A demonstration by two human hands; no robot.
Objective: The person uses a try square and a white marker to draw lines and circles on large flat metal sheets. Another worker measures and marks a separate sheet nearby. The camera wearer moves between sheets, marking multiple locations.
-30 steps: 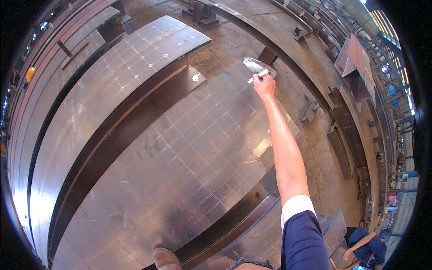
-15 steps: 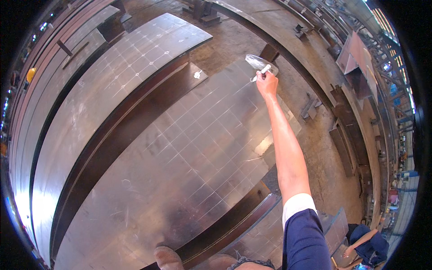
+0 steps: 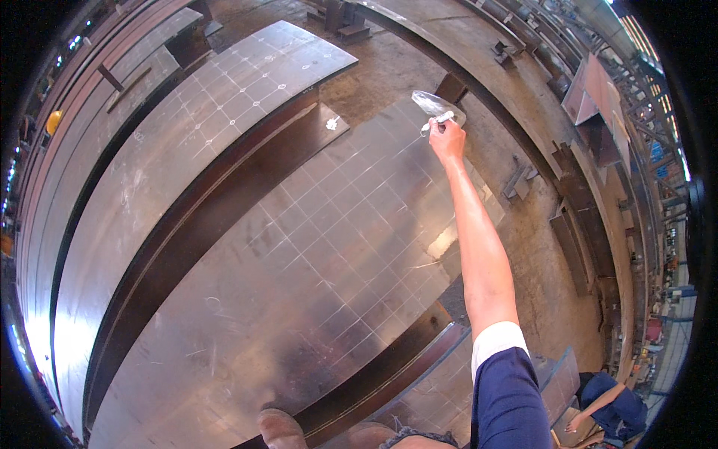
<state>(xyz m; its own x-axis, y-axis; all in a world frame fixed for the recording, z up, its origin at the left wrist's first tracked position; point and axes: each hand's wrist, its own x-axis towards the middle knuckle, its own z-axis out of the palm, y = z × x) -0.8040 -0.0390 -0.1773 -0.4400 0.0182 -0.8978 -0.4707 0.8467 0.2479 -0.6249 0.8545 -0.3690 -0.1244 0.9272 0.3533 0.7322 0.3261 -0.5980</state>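
My right hand (image 3: 447,139) is stretched far out over the far end of a large steel plate (image 3: 299,284) marked with a white chalk grid. Its fingers are closed on a short white chalk stick (image 3: 438,120), whose tip pokes out to the left. Just beyond the hand lies a crumpled clear plastic bag (image 3: 435,103) at the plate's far corner. My left hand is out of the picture. The toe of my shoe (image 3: 280,428) rests on the plate's near edge.
A second gridded steel plate (image 3: 172,150) lies to the left, across a dark rusty beam (image 3: 224,202). A small white scrap (image 3: 331,123) sits on that beam. Steel brackets (image 3: 520,179) lie on the dirt floor to the right. Another person (image 3: 606,400) crouches at lower right.
My right hand with the chalk has crept slightly farther out toward the plastic bag at the plate's far corner. Nothing else has moved.
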